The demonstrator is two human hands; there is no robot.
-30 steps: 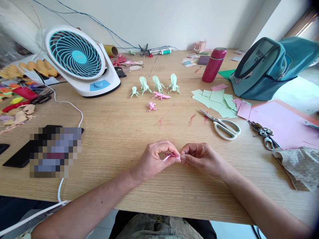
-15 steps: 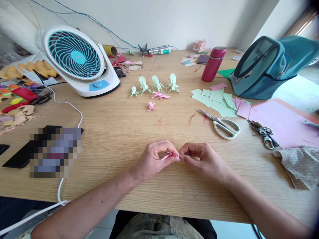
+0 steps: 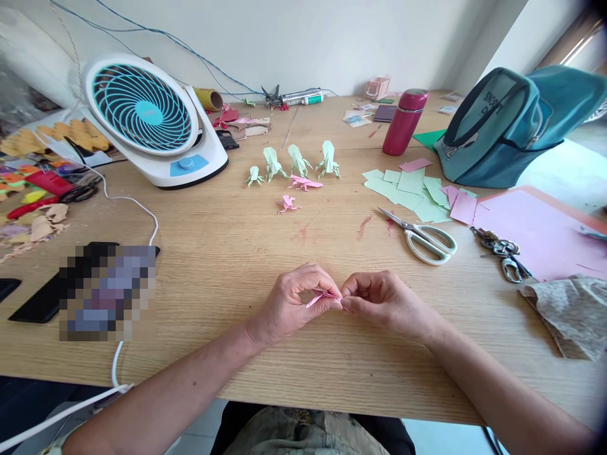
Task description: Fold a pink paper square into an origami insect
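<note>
A small folded piece of pink paper (image 3: 317, 298) is pinched in my left hand (image 3: 298, 298), between thumb and fingertips. My right hand (image 3: 386, 303) is closed too, its thumb and forefinger pinching the right end of the same paper. The fingertips of both hands almost meet, and they hide part of the folds. Beyond my hands stand several pale green origami figures (image 3: 328, 159) in a row. Closer to me lie a pink origami figure with a long body (image 3: 305, 183) and a smaller pink origami figure (image 3: 287, 203).
Scissors (image 3: 424, 239) lie right of centre, near green paper pieces (image 3: 403, 189) and keys (image 3: 505, 253). A magenta flask (image 3: 405, 123) and a teal bag (image 3: 497, 133) stand behind them. At left are a fan (image 3: 152, 120), a white cable (image 3: 137, 201) and a pixelated phone-like object (image 3: 111, 294).
Both hands stay in nearly the same place, still pinching the pink paper. A little more pink shows under the right fingertips. The view has shifted very slightly.
</note>
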